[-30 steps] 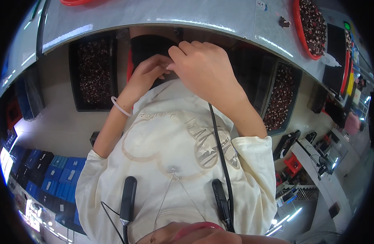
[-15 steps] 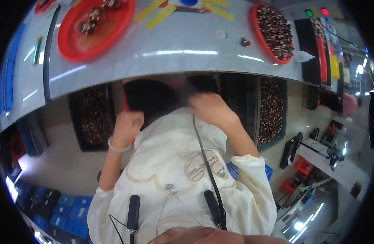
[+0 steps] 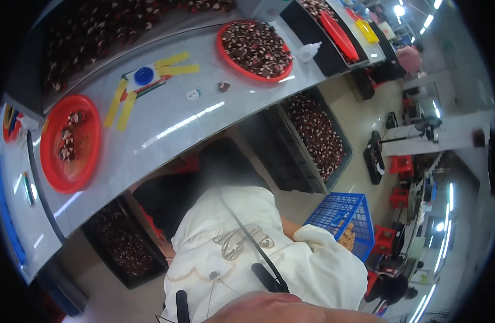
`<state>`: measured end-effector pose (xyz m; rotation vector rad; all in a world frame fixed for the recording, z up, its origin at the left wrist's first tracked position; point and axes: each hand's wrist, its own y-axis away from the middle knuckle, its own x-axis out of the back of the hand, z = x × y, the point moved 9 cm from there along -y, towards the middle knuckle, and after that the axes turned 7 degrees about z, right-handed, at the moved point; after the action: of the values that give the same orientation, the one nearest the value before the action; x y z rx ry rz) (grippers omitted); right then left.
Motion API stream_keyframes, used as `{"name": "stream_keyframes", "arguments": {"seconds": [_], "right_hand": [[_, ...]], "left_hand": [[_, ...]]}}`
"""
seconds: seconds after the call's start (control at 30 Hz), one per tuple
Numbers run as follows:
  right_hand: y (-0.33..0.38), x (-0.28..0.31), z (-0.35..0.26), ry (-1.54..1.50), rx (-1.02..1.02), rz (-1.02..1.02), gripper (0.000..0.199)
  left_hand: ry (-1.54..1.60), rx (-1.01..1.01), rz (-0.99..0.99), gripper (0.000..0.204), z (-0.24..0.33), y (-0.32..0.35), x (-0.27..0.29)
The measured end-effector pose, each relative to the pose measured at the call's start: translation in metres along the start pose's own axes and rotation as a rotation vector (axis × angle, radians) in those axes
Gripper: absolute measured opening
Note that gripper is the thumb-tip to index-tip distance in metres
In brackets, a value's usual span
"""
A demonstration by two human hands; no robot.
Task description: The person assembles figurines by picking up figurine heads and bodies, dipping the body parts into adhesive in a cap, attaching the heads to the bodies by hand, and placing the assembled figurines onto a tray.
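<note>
Left hand (image 3: 165,249) barely shown, right hand hidden.
Only a sliver of skin is seen of the left hand, beside the white shirt (image 3: 226,215); whether anything is gripped cannot be told. The right arm (image 3: 291,226) is partly seen, but the grip of its hand cannot be told. Reckoned from the lap, a black bin (image 3: 150,276) of dark, pale-flecked pieces (image 3: 130,250) is set at eight o'clock, nearest the left hand. A blue basket (image 3: 333,207) is placed at three and a grey crate (image 3: 338,132), filled with similar pieces, at two. On the worktable (image 3: 172,110), a sparsely filled red tray (image 3: 89,156) is seen at ten, a round blue object (image 3: 143,75) at eleven, a heaped red basin (image 3: 258,78) near twelve and a white bottle (image 3: 309,52) at one.
</note>
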<state>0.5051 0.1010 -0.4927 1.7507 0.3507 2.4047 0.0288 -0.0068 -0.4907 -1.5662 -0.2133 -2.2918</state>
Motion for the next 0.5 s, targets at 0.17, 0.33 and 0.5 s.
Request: {"name": "stream_keyframes", "arguments": {"seconds": [0.17,0.33,0.5], "right_hand": [[-0.008,-0.030,-0.002,-0.343,-0.156,-0.152,0.044],[-0.025,-0.058,-0.005,-0.667,-0.236,-0.295,0.044],[-0.053,-0.072,-0.020,-0.979,-0.280,-0.444,0.043]], "left_hand": [[-0.080,-0.139,-0.319,0.018,-0.014,-0.013,-0.015],[-0.178,-0.204,-0.627,0.019,-0.025,-0.010,-0.024],[-0.258,-0.228,-0.870,0.020,-0.025,0.002,-0.011]]}}
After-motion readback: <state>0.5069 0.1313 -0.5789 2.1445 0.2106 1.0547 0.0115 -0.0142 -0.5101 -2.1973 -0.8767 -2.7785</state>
